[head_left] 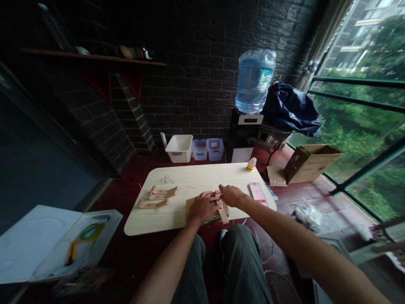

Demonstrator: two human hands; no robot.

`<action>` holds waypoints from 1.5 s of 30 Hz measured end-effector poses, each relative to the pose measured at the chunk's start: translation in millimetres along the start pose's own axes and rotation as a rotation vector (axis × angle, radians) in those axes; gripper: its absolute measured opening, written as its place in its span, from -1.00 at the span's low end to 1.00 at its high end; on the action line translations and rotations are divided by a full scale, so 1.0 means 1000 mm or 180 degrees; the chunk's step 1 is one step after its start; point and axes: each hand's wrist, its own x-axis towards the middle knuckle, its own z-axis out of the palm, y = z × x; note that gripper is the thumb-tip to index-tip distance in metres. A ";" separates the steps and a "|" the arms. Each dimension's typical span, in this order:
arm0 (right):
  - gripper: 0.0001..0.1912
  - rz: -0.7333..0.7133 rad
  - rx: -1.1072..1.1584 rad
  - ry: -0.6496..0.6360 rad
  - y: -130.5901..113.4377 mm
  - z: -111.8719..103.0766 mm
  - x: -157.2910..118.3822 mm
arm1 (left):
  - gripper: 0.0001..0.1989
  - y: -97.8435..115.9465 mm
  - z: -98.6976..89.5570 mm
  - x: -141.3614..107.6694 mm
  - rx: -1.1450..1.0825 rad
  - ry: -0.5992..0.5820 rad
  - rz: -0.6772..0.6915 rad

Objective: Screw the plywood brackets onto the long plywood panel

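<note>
My left hand (202, 205) lies over a light wooden piece (224, 215), its fingers together and pressing on it. Beneath is a brown board or flat block (190, 206) at the table's near edge; its material is hard to tell. My right hand (230, 196) is closed at the far end of the wooden piece, fingers curled down; what they pinch is hidden or too small to name. Left of my hands lie several curved wooden pieces (163, 193) with small holes. Behind them, several small metal hooks or screws (166, 180) stand on the table.
The pale table (202, 175) carries a yellow-capped bottle (251, 164) and a pink sheet (258, 192) at right. An open white case (91, 236) with a yellow cutter is at left. Plastic bins (179, 150), a water dispenser (245, 135) and a cardboard box (308, 164) stand beyond.
</note>
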 end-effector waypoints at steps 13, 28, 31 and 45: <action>-0.72 -0.0121 -0.0208 0.0073 -0.007 0.004 0.009 | -0.71 0.003 -0.002 -0.002 0.0012 0.0044 -0.0030; -0.71 -0.0429 -0.0453 0.0050 -0.004 0.001 -0.001 | -0.73 0.006 -0.005 -0.004 -0.0099 0.0048 -0.0077; -0.72 -0.0291 -0.0421 0.0105 -0.008 0.006 0.003 | -0.71 0.005 -0.005 -0.004 -0.0087 0.0039 -0.0081; -0.68 -0.0419 -0.0403 0.0018 -0.011 -0.008 -0.006 | -0.71 0.010 -0.008 -0.008 -0.0108 0.0132 -0.0149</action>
